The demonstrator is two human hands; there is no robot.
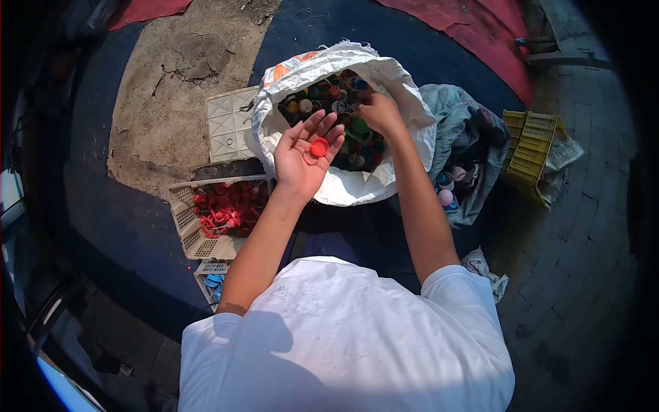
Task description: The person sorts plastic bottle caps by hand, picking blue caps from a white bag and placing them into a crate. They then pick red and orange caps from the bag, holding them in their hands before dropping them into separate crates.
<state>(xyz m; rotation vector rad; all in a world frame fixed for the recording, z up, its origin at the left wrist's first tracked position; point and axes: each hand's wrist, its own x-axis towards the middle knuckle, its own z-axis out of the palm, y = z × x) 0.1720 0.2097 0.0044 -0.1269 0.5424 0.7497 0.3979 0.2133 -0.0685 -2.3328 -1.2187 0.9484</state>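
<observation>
A red cap lies on the upturned palm side of my left hand, at the base of its fingers, which are spread and slightly curled. This hand is over the near left rim of a white woven sack. Inside the sack are several caps of mixed colours, with a green piece near the middle. My right hand reaches into the sack from the right, its fingers bent down at the caps; what its fingertips hold, if anything, is hidden.
Left of the sack stands a beige crate of red pieces, with a white crate behind it and blue pieces in another crate nearer me. A greyish bag and a yellow crate are at the right.
</observation>
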